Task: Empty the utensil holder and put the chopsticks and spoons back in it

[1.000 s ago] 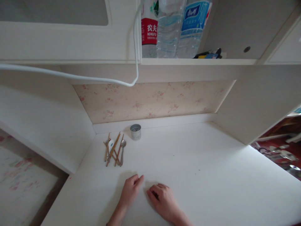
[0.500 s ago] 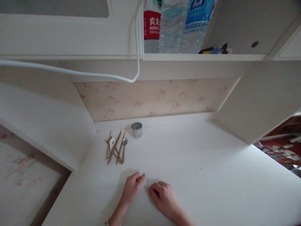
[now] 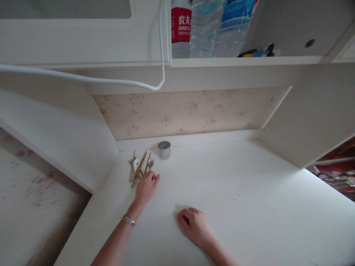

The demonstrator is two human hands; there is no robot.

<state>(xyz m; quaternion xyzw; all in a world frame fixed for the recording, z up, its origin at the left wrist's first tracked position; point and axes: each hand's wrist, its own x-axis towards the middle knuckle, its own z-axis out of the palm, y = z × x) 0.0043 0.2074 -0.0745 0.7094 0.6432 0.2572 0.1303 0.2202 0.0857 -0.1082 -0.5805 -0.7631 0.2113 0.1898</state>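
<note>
1. Left hand (image 3: 146,186) is laid, fingers loosely curled, on the near ends of the utensils (image 3: 139,167); a grasp cannot be told.
2. Right hand (image 3: 195,226) is rested half-curled on the desk (image 3: 249,192), holding nothing, well apart from them.

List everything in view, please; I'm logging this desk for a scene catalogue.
Chopsticks: several, brown, back left of desk, in a loose pile.
Spoons: two, one metal, one white, in the pile.
Cup: one, metal, by the back wall.
Bottles: three, clear, on the shelf above.
Cable: one, white, hanging from above.
Desk: one, white.
Bracelet: one, silver, left wrist.
Left hand: at the pile's near end.
Right hand: flat on the desk.
</note>
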